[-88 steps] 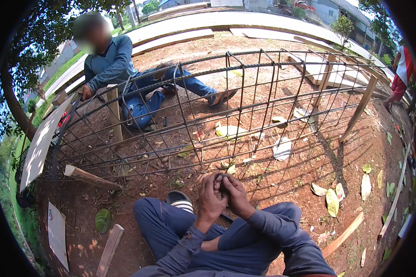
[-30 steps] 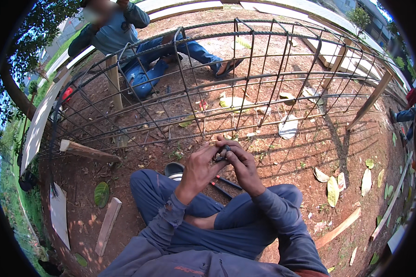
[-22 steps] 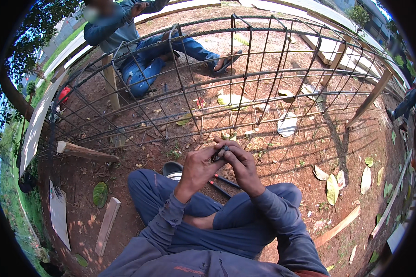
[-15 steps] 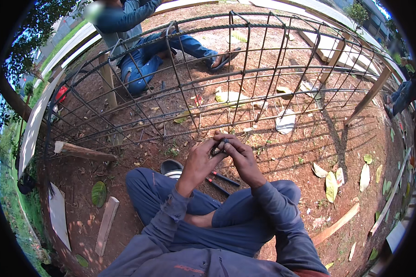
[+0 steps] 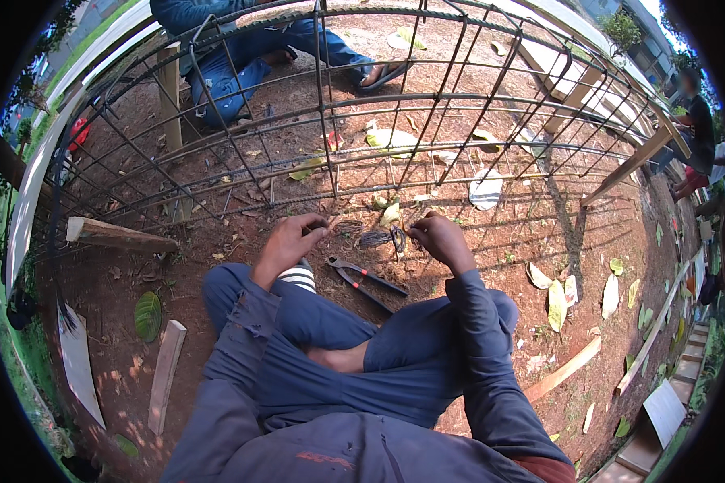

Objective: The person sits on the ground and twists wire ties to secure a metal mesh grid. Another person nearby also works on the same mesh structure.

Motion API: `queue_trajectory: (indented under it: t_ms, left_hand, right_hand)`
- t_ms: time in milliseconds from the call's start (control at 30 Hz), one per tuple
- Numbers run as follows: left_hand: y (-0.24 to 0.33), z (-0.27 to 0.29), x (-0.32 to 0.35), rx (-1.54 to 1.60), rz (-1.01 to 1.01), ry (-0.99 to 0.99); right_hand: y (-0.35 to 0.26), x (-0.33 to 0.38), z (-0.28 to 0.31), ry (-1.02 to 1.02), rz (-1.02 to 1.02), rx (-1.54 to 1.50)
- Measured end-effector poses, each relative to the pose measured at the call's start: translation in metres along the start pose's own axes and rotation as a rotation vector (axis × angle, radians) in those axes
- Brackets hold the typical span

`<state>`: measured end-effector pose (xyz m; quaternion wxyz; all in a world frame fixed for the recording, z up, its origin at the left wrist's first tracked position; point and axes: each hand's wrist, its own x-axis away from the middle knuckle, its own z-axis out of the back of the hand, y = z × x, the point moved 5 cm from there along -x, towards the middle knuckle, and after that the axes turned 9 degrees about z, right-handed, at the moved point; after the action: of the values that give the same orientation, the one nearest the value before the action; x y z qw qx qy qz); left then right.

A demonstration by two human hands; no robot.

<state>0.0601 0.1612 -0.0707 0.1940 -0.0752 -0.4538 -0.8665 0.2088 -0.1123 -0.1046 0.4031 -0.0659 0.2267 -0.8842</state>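
Note:
My left hand is held over the ground on the near side of the rebar cage, its thumb and fingertips pinched together. My right hand is pinched likewise, apart from the left. Whatever is between the fingers of either hand is too thin to make out. Between my hands, small bundles of dark tie wire lie on the soil, one looped close to my right fingertips. Closer to my crossed legs lie pincers with dark, red-marked handles. A sandal with white stripes shows beside my left wrist.
Wooden stakes prop the cage, which spans the view ahead. A short timber sticks out at the left, near a loose wood piece. Across the cage sits another person in jeans. Dry leaves litter the right side.
My hands were together on a small dark bundle of wire; now they are apart. Wire bundles show on the ground between them. The view has shifted, and a person appears at far right.

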Motion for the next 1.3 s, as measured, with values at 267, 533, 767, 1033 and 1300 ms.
queue_trajectory:
  t_ms: [267,533,767,1033,1300]
  left_hand:
    - [-0.096,0.014,-0.013,-0.386,0.137,0.09]
    - [-0.09,-0.008,-0.016,-0.319,0.012,-0.056]
    - [-0.093,-0.023,-0.017,-0.403,0.002,-0.097]
    - [-0.096,-0.018,-0.011,-0.349,-0.083,0.062]
    - [-0.045,-0.071,0.006,0.7,-0.052,-0.174]
  right_hand:
    - [0.041,-0.017,-0.032,-0.07,-0.372,0.264]
    - [0.064,-0.01,-0.029,0.057,-0.553,0.304]
    - [0.081,-0.003,-0.086,-0.134,-0.384,0.328]
    - [0.084,-0.009,-0.059,-0.076,-0.423,-0.19]
    - [-0.064,0.016,-0.074,-0.148,-0.214,-1.38]
